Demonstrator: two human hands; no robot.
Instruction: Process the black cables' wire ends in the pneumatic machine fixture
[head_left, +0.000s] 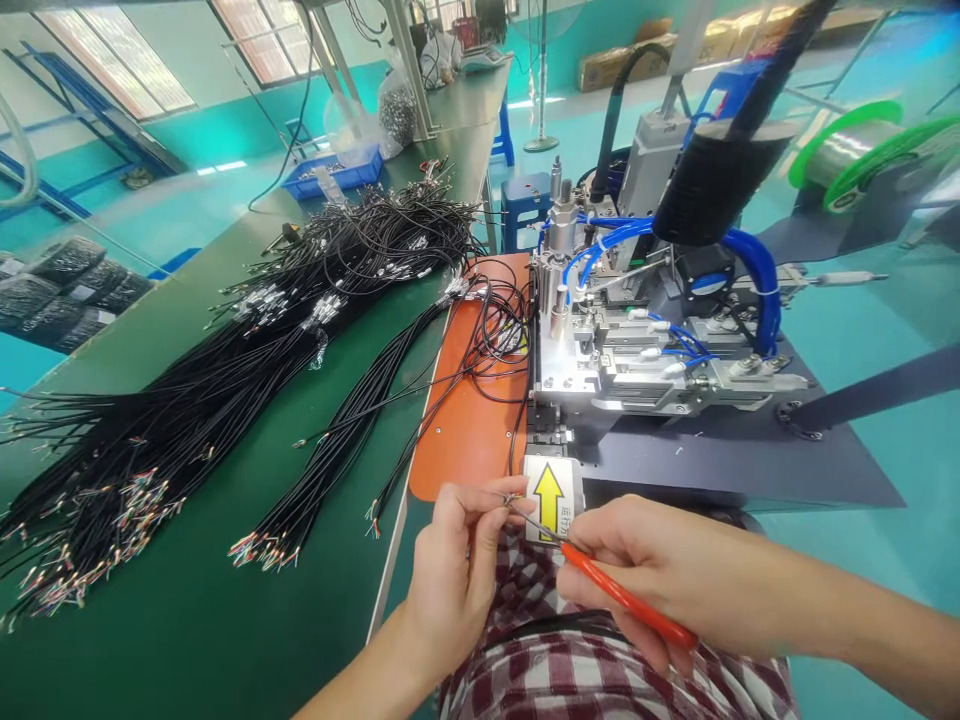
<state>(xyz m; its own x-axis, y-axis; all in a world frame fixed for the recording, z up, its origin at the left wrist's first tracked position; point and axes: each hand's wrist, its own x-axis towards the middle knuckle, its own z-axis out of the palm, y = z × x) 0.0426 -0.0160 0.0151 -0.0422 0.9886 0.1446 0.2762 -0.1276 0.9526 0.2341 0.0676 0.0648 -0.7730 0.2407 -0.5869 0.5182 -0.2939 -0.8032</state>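
Note:
My left hand (457, 560) pinches the end of a thin black cable (516, 440) that runs up toward the machine. My right hand (637, 570) is closed on an orange-handled tool (622, 600), a pair of tweezers or a pick. The tool's metal tip (536, 523) touches the cable end at my left fingertips. Both hands hover over my checked-cloth lap, just in front of a white plate with a yellow arrow (551, 495).
A metal machine (630, 350) with blue hoses stands behind the arrow plate on a dark base. An orange mat (465, 420) lies to its left. Several bundles of black cables (262, 370) spread across the green table (187, 620). A green wire spool (862, 150) sits far right.

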